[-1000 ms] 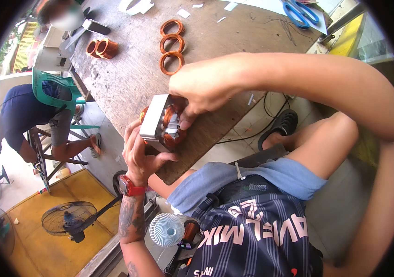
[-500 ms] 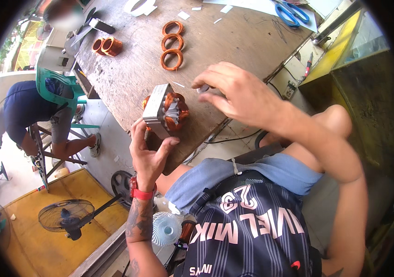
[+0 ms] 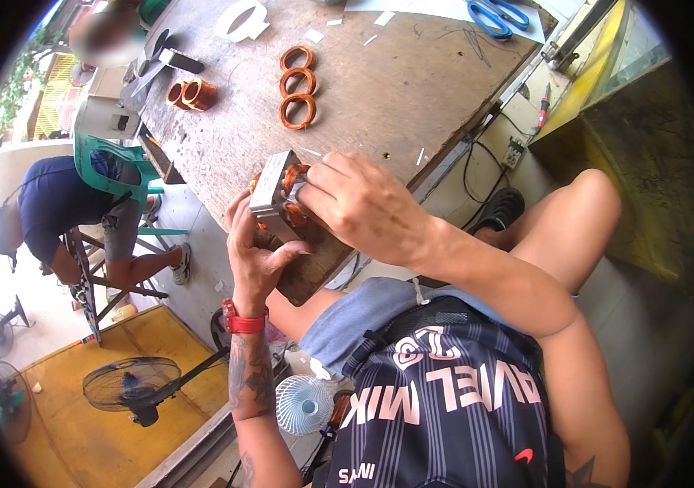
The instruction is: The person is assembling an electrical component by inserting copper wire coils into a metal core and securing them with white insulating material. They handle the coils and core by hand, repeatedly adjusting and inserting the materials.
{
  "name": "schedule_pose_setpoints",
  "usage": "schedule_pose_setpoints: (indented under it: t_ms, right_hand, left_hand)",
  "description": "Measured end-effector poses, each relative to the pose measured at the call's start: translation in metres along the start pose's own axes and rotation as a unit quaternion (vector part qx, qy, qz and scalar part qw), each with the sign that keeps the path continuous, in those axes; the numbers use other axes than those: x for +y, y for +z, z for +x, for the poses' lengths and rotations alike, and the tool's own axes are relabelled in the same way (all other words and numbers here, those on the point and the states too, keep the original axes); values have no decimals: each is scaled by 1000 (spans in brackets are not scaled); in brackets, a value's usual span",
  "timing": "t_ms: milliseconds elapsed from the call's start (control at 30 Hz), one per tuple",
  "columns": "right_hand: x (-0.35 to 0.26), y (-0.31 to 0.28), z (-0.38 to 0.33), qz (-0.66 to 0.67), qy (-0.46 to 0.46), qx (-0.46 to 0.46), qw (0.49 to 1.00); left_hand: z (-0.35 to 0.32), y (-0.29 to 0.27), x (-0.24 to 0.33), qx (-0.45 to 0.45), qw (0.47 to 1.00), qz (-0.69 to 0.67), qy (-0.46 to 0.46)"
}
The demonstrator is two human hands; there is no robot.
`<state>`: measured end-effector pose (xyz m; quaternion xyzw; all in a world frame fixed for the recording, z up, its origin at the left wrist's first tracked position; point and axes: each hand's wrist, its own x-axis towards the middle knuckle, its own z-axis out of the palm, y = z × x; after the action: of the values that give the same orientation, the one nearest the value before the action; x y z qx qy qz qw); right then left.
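A motor stator (image 3: 272, 192), a grey steel block with orange copper windings, stands at the near edge of the wooden table. My left hand (image 3: 254, 254) grips it from the near left, thumb along the lower side and fingers behind. Against the windings on its right face, the fingers of my right hand (image 3: 363, 207) are pinched together. They cover the stator's middle; whatever they hold is mostly hidden, with only a pale bit showing at the fingertips. Beyond the stator, three copper coil rings (image 3: 297, 112) lie in a row.
Two thicker copper coils (image 3: 198, 95) and a dark fan blade (image 3: 145, 69) lie at the far left of the table (image 3: 379, 98). Blue-handled scissors (image 3: 493, 20) rest on white paper at the far right. A co-worker (image 3: 78, 207) bends forward at left. Fans (image 3: 131, 382) stand below.
My right hand has moved left and down onto the stator's windings, bringing a small grey piece seen earlier between its fingers. My left hand keeps its grip on the stator.
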<state>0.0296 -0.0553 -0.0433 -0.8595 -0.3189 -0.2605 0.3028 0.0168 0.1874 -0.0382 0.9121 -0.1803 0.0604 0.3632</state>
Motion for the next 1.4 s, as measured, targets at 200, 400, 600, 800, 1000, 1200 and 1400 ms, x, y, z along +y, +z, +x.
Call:
schedule_pose_setpoints:
  t_ms: [200,400,600,800,1000,1200,1400]
  right_hand:
    - [47,-28,-7,23,107,9,994]
    - [62,-55,-8,-141,34,23,989]
    - [-1,-26,-29,-54,-8,-95,994]
    - [11,-28,-25,76,17,-84,993]
    - [23,-18,-14,133,56,-84,986]
    - [18,-29,-20,132,57,-30,989]
    - [2,-22,-24,198,154,57,966]
  left_hand:
    - [-5,0,-8,-10,999,43,3]
    - [-2,-4,-12,-33,999,28,27]
    - [-5,-2,-13,-46,999,-7,-28]
    - [-7,-4,-14,-63,990,-88,-95]
    - [-6,-7,-19,-73,994,-51,-67]
    - [-9,-4,-18,-76,995,-36,-50]
    - [-10,0,-17,-57,993,-68,-78]
